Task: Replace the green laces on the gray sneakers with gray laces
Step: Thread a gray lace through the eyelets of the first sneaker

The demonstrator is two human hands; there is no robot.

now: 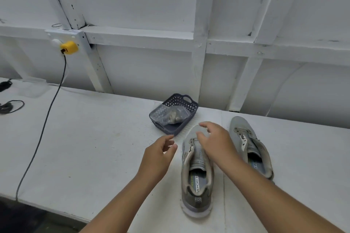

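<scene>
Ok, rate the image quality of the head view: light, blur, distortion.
Head view: soft, even light, with faint shadows on the white table and no strong glare; wide-angle bending curves the white wall beams; the left hand and right hand are slightly motion-blurred; the clear plastic bag in the dark blue plastic basket is too soft to show its contents; insole print in the nearer gray sneaker stays readable.

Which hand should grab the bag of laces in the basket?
Probably the left hand. It is open and nearest the basket holding the bag. The right hand is over the left sneaker.
</scene>
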